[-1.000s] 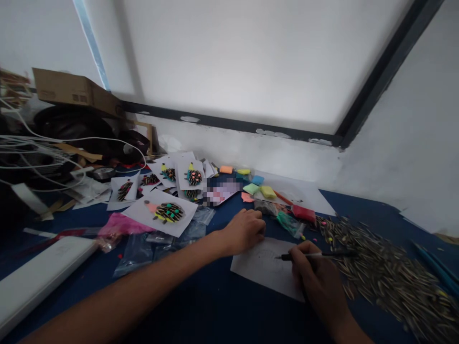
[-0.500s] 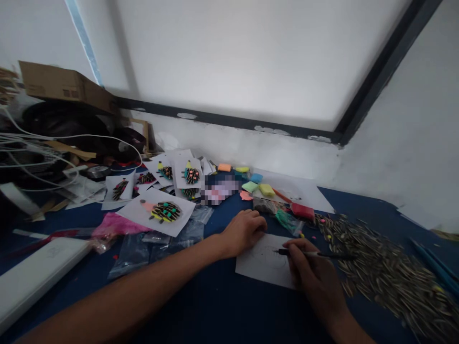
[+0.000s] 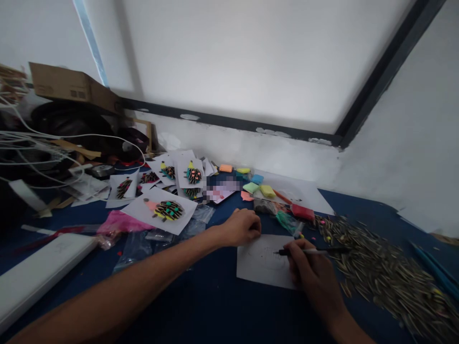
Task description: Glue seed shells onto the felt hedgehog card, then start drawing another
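A white sheet of paper (image 3: 251, 267) lies on the blue tabletop with faint pencil-like lines, a rounded outline with short strokes inside. My right hand (image 3: 308, 267) pinches a slim pen (image 3: 333, 250), dark at both ends and pale in the middle, its tip over the drawing. At the sheet's upper left corner rests my left hand (image 3: 243, 227), fingers curled in and knuckles up. Whatever lies under those fingers is hidden. Behind it is a phone (image 3: 224, 192), its screen partly blurred out.
Striped sunflower seeds (image 3: 387, 267) are heaped at right. Small coloured clay packs (image 3: 267, 190) lie behind the hands. Left are cards with seed hedgehogs (image 3: 167, 210), plastic bags (image 3: 132, 251), a long white box (image 3: 46, 267), white cables (image 3: 71, 136) and a cardboard box (image 3: 60, 81).
More short strokes show inside the outline on the sheet. The left hand has shifted slightly left; the pen stays over the drawing. The view has turned a little.
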Demonstrator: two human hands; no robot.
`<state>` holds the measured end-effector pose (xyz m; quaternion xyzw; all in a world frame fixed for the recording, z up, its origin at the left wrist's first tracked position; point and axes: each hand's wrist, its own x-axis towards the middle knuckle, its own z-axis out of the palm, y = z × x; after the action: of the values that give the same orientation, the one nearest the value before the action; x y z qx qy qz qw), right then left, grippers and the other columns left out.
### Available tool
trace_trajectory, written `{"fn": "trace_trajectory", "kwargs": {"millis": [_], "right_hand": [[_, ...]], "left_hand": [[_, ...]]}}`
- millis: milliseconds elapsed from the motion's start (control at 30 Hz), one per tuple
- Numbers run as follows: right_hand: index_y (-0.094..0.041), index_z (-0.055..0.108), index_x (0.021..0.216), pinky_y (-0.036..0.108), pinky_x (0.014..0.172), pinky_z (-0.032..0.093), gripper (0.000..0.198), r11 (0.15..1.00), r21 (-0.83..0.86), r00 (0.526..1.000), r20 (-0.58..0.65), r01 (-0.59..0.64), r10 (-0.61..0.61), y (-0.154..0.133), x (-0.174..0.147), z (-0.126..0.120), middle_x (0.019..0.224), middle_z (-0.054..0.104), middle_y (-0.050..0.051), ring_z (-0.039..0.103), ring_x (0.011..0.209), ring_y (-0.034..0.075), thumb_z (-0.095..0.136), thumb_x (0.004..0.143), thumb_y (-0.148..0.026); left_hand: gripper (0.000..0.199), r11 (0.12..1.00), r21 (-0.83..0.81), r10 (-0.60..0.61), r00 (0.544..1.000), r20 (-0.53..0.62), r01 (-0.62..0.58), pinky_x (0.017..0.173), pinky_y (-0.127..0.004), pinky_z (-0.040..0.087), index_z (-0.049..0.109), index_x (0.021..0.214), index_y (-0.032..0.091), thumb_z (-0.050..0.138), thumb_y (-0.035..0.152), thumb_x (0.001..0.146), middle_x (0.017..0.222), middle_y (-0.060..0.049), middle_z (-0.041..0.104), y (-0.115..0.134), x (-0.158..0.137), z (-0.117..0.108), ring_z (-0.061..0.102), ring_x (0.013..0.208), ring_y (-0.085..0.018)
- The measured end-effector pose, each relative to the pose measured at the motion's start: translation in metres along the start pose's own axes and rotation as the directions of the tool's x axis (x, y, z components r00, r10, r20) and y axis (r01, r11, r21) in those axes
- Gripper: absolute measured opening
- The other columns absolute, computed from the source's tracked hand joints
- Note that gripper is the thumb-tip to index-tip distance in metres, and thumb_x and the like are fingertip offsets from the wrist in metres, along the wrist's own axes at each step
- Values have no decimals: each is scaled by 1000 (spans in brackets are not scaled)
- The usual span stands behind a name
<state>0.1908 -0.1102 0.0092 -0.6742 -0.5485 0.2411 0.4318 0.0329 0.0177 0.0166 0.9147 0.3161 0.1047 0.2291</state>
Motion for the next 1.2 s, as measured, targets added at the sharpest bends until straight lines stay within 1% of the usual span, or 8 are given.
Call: {"fn": "trace_trajectory", "kwargs": {"millis": [233, 367, 567, 633, 700, 800, 867, 1200], "right_hand": [[-21, 51, 67, 21, 37, 31, 41, 1000, 11, 999, 36, 4, -5, 2, -3, 3, 43, 41, -7, 42, 37, 11, 45, 85, -58], [-21, 51, 64, 22, 38, 30, 38, 997, -28, 996, 42, 73, -72, 1, -4, 2, 45, 42, -5, 42, 38, 11, 47, 84, -54], [-20, 56, 68, 24, 38, 30, 33, 993, -73, 995, 10, 98, -97, -3, -4, 1, 46, 43, -5, 42, 38, 13, 47, 81, -49], [-20, 56, 72, 24, 38, 31, 31, 997, -40, 998, 14, 68, -68, -3, -4, 1, 46, 43, -5, 44, 38, 13, 48, 81, -49], [-20, 56, 74, 23, 37, 31, 31, 999, -16, 999, 11, 49, -49, -3, -4, 2, 45, 43, -6, 43, 38, 13, 48, 80, -49], [-21, 53, 68, 22, 36, 30, 32, 999, -6, 999, -15, 40, -40, -3, -4, 3, 46, 42, -6, 41, 37, 11, 49, 81, -50], [-22, 51, 65, 22, 36, 30, 33, 999, -16, 999, -26, 44, -44, -2, -3, 3, 46, 42, -6, 42, 37, 11, 50, 81, -51], [-23, 49, 63, 22, 39, 33, 34, 988, -69, 991, 3, 135, -135, 0, -7, 1, 46, 41, -7, 43, 39, 11, 48, 85, -49]], "left_hand": [[9, 999, -29, 29, 993, -111, -32, 87, -35, 37, 66, 84, 17, 58, 21, 83, 94, -3, 63, -6, 3, 14, 57, 94, -19], [7, 995, -62, 68, 983, -174, -79, 85, -34, 39, 65, 79, 16, 59, 19, 81, 88, -3, 63, -11, 5, 21, 56, 88, -18], [17, 914, -256, 208, 906, -368, -314, 86, -30, 45, 66, 84, 14, 55, 5, 76, 96, -8, 61, -6, 2, 18, 57, 95, -18], [17, 859, -334, 283, 904, -322, -388, 87, -29, 46, 68, 88, 14, 56, 7, 78, 100, -8, 62, -4, 0, 13, 58, 96, -17], [21, 845, -346, 365, 913, -183, -407, 94, -34, 45, 69, 97, 14, 66, 18, 77, 111, -10, 61, -4, -2, 8, 57, 105, -21], [58, 893, -250, 401, 914, 58, -375, 108, -50, 31, 63, 119, 18, 78, 40, 67, 138, -13, 48, -9, -3, 4, 41, 130, -33], [73, 911, -196, 394, 906, 154, -363, 111, -57, 20, 55, 131, 22, 77, 49, 67, 148, -12, 38, -12, -4, 4, 27, 139, -36], [83, 913, -117, 408, 883, 232, -391, 113, -57, 9, 35, 144, 29, 65, 62, 74, 156, -6, 21, -10, -7, 5, 8, 145, -33]]}}
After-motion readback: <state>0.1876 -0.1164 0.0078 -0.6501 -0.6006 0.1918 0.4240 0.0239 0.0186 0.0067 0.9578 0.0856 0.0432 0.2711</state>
